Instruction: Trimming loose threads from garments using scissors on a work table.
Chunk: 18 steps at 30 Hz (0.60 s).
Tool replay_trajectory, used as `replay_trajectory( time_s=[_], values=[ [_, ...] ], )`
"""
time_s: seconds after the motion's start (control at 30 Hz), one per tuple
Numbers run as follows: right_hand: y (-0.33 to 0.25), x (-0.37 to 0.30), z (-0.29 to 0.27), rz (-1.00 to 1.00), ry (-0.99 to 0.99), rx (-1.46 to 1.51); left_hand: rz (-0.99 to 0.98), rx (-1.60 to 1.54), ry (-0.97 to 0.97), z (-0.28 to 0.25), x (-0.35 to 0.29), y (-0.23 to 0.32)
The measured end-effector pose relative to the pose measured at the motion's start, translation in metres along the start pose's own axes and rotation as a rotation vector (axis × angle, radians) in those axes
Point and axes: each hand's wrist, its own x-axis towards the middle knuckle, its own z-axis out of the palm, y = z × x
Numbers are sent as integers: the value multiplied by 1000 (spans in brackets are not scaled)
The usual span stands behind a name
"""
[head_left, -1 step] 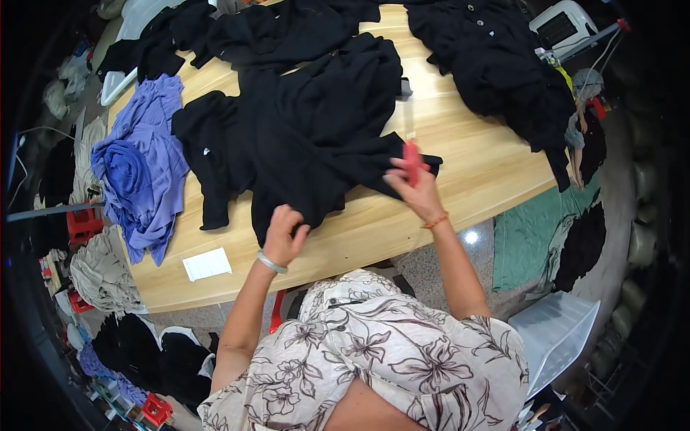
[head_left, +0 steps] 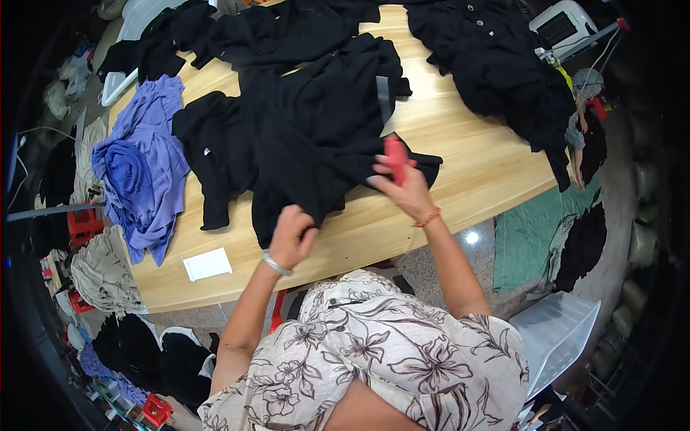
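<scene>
Floral cream-and-brown shirt (head_left: 374, 359) fills the near edge, the person's forearms reaching up from it over the pale wooden table (head_left: 489, 165). Left hand (head_left: 291, 237), silver bangle at the wrist, has fingers curled and pinching the near hem of the black soft knit garment (head_left: 309, 136). Right hand (head_left: 402, 188), orange cord bracelet at the wrist, is clenched around a small red handheld tool (head_left: 395, 159), its tip against the garment's right edge; kind of tool too blurred to tell. The garment lies spread flat mid-table, hem at the near edge, sleeve trailing left. Judged light, limp, non-slippery cloth that bunches and drags; best taken at hem or seam edges, pinched flat, not mid-panel. A white paper slip (head_left: 207, 263) sits on the table left of the left hand. A crumpled purple-blue garment (head_left: 136, 172) lies further left. Further back, more black clothing heaps (head_left: 496, 65) cover the table's far side. A white plastic bin (head_left: 557, 337) stands on the floor at right.
</scene>
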Motion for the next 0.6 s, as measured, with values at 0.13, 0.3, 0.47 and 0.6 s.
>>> replay_trajectory(
  time_s=[0.13,0.3,0.47,0.6],
  values=[
    [-54,34,57,-172,-114,-350,263,4,-351,49,0,48],
    [-39,80,114,-20,-212,-664,34,-172,-629,97,-32,45],
    [-7,54,61,-80,48,-305,-186,122,-193,80,-64,6],
    [27,8,-45,161,357,-42,-285,330,-60,69,-99,-22]
  ],
)
